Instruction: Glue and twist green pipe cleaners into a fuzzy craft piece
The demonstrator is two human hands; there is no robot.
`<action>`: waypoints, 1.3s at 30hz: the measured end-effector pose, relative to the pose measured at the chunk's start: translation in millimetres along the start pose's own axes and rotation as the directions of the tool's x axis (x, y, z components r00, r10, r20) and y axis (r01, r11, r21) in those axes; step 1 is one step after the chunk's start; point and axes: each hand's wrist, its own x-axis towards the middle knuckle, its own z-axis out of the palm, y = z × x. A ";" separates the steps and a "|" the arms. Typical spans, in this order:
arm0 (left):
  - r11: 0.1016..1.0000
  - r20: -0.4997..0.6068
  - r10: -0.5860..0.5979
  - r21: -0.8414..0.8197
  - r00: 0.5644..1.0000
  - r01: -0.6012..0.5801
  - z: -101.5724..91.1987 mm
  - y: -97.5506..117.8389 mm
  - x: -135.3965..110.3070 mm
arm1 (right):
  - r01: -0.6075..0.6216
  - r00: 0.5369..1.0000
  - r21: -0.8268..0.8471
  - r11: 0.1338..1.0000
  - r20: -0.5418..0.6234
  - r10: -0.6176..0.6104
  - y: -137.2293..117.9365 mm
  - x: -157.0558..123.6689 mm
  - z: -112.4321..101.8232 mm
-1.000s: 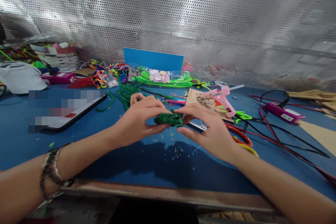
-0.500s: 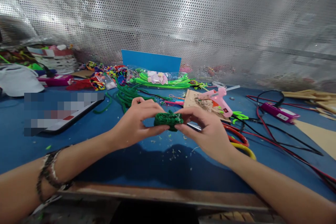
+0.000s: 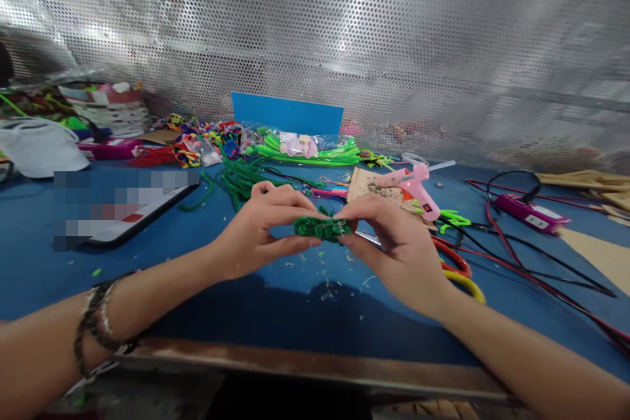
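Observation:
Between my two hands is a small dark green fuzzy piece that looks made of bent pipe cleaners (image 3: 321, 228), held up above the blue table. My left hand (image 3: 268, 226) pinches its left end between thumb and fingers. At its right end, my right hand (image 3: 394, 243) grips it the same way. Thin shiny strands show on its surface near the right fingers. Behind my right hand lie scissors with red and yellow handles (image 3: 462, 282), their blades partly hidden.
A pink glue gun (image 3: 418, 190) rests on a scrap of cardboard (image 3: 361, 184). Green pipe cleaners (image 3: 241, 177) and a bag of lighter green ones (image 3: 315, 152) lie behind my hands. A partly blurred tablet-like device (image 3: 142, 216) is left; a purple power strip (image 3: 531, 213) and cables are right.
The green piece has tilted, so its face now shows flatter and thinner. Both hands keep their hold on it. The whole view has shifted slightly.

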 end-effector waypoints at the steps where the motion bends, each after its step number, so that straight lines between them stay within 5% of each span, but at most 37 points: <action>1: 1.000 -0.017 0.007 0.025 1.000 -0.007 0.1 0.1 -0.1 | -0.009 1.000 0.009 1.000 0.004 0.009 1.4 0.2 -0.1; 14: 0.977 -0.173 0.143 0.184 0.975 -0.111 1.2 2.2 -0.9 | -0.035 0.999 0.034 0.999 0.012 0.035 0.6 0.1 2.8; 39: 0.997 -0.183 0.069 0.049 0.981 -0.061 0.9 7.7 -0.3 | -0.065 0.998 0.012 0.998 0.012 0.065 -0.3 0.4 7.6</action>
